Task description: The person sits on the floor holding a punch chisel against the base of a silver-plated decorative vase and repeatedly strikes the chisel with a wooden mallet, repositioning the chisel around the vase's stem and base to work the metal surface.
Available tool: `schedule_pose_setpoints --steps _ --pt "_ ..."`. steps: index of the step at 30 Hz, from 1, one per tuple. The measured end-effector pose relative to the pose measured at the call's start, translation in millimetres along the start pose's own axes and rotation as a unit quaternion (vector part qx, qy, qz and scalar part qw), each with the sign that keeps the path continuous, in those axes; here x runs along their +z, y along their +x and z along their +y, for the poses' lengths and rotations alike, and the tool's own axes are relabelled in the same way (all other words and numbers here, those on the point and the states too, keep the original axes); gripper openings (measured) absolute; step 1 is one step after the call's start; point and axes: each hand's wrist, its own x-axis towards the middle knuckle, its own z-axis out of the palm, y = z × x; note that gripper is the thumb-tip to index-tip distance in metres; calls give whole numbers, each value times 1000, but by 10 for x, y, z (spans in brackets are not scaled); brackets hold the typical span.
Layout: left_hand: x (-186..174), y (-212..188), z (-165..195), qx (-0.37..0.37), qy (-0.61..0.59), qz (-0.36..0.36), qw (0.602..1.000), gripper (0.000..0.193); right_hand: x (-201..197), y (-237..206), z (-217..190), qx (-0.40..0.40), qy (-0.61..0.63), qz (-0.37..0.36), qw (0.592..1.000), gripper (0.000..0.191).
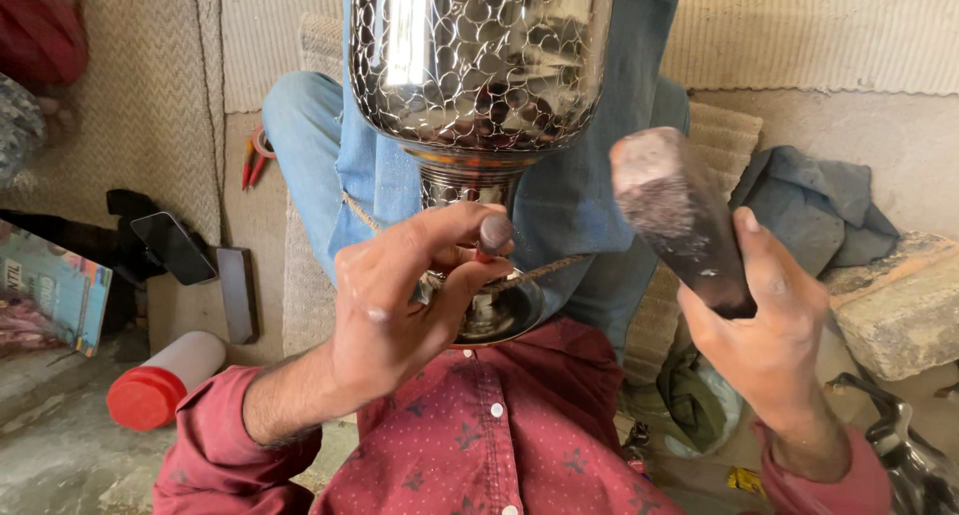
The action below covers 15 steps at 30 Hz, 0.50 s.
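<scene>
- My left hand [400, 305] pinches a short punch [493, 235] between thumb and fingers; the fingers are closed tight on its shaft, and only its dull reddish-brown, rounded head shows above them.
- The punch stands just beside the narrow neck of a metal vessel [479, 55], near the point where neck meets foot.
- The vessel is polished, silver-coloured and mirror-bright. Its broad body is covered with a net of scale-like engraved cells; a smooth band and a ribbed collar follow below, then a flared round foot with a reddish rim.
- The vessel lies in my lap, its foot against my dark red dotted shirt [499, 435] and its body over my blue trousers [320, 145].
- A thin cord [539, 271] crosses the foot.
- My right hand [769, 325] is wrapped shut around the lower end of a hammering block [674, 210], dark, worn and scuffed grey at its blunt top, held raised to the right of the vessel and apart from it.
- On the floor [60, 455] at the left edge lie a white cylinder with a red cap [165, 380], a dark phone [172, 247] and red-handled pliers [255, 155].
- At the right, a grey-blue cloth [814, 205] rests by a stone slab [899, 305].
</scene>
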Motion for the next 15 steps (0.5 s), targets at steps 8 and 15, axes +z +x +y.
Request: schedule_pose_setpoints --steps 8,15 --pt "-14 48 37 -1 17 -5 1000 38 -299 405 -134 15 100 -25 995 75" --pt "-6 -31 -8 -2 74 4 997 38 -599 999 -315 -72 -37 -185 979 87"
